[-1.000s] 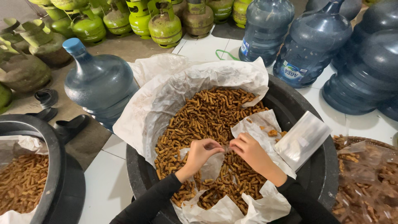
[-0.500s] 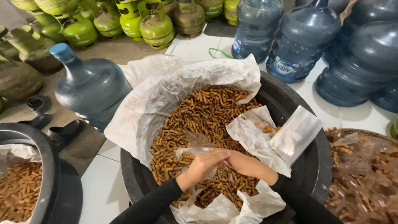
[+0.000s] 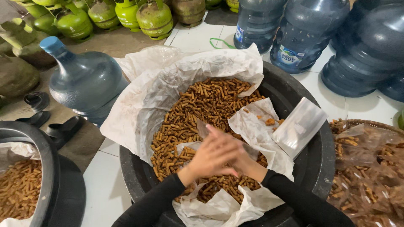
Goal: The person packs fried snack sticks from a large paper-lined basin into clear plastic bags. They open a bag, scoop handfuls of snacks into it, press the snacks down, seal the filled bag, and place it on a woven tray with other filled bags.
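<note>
Over a black tub (image 3: 313,168) lined with white paper (image 3: 143,105), the left hand (image 3: 212,157) overlaps the right hand (image 3: 242,162), pinching a small clear bag (image 3: 204,128) above brown stick snacks (image 3: 202,105); grip blurred.

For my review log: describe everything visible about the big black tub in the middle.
The black tub is round and wide, plastic by its look, and stands on the white tiled floor. Crumpled white paper lines it and spills over the rim. It holds brown snack sticks. A stack of clear bags rests at its right rim. The left hand and right hand meet above the sticks, blurred.
</note>
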